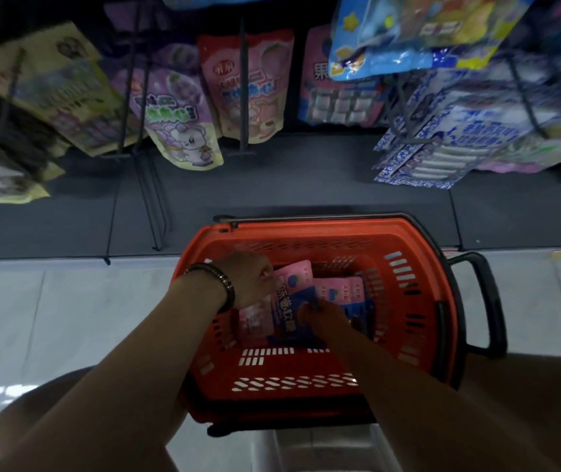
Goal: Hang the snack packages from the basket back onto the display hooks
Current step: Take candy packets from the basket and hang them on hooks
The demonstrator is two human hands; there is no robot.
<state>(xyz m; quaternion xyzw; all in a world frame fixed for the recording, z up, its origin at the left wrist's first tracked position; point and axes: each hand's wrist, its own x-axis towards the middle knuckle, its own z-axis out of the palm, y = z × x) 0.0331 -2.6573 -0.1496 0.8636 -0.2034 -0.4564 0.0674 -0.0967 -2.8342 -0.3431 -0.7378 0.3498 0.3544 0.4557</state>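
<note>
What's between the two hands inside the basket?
A pink-and-blue snack package, pinched at its top by the left hand and gripped by the right hand, as the head view shows.

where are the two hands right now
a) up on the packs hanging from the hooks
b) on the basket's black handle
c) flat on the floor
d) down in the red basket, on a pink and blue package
d: the left hand and right hand are both inside the red basket, each holding the pink and blue package.
</note>
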